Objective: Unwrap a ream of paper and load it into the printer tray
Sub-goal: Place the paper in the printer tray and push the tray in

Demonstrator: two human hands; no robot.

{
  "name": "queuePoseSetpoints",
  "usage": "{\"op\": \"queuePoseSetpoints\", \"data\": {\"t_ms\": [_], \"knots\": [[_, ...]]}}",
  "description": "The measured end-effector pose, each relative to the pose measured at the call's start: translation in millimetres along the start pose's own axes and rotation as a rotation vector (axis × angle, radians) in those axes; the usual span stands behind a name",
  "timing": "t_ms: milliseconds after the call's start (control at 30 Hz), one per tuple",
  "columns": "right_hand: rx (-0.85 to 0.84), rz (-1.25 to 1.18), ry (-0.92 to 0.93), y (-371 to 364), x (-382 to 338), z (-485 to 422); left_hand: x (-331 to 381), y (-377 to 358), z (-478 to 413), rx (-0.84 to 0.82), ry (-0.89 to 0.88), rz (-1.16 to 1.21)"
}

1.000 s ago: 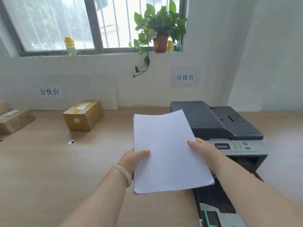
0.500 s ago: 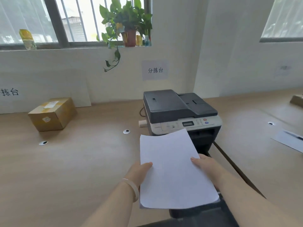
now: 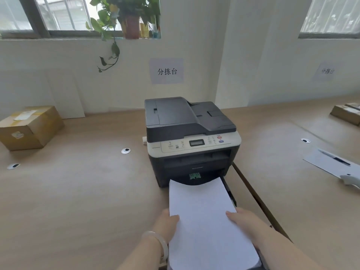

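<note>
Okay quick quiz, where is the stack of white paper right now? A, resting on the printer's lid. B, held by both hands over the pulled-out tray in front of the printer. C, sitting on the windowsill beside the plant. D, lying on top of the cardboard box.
B: the paper stack is gripped at its sides by the left hand and the right hand, over the open tray in front of the printer.

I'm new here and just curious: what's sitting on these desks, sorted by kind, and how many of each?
Printers: 1
Paper stacks held by both hands: 1
Cardboard boxes: 2
Loose sheets: 1
Pens: 1
Round desk grommets: 3
Total: 9
</note>
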State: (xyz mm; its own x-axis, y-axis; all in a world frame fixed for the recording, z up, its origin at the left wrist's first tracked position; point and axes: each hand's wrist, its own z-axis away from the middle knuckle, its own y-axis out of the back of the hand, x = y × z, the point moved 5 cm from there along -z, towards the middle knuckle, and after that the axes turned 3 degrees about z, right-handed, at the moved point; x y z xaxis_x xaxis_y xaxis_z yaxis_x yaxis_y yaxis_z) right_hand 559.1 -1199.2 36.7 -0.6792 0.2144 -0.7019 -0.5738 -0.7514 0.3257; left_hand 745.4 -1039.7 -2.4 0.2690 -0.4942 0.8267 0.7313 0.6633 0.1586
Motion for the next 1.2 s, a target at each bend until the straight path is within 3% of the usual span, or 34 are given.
{"op": "queuePoseSetpoints", "data": {"t_ms": [267,667,933,1200], "knots": [[-0.056,0.007,-0.048,44,8,-78,-11,-59,-42,0.071,0.087,0.045],[-0.048,0.052,-0.107,37,16,-147,-19,-72,-88,0.131,0.189,0.055],[-0.084,-0.103,-0.205,35,26,-163,-25,-66,-105,0.112,0.229,0.073],[-0.111,-0.238,-0.156,33,14,-166,-17,-61,-103,0.168,0.218,0.204]]}}
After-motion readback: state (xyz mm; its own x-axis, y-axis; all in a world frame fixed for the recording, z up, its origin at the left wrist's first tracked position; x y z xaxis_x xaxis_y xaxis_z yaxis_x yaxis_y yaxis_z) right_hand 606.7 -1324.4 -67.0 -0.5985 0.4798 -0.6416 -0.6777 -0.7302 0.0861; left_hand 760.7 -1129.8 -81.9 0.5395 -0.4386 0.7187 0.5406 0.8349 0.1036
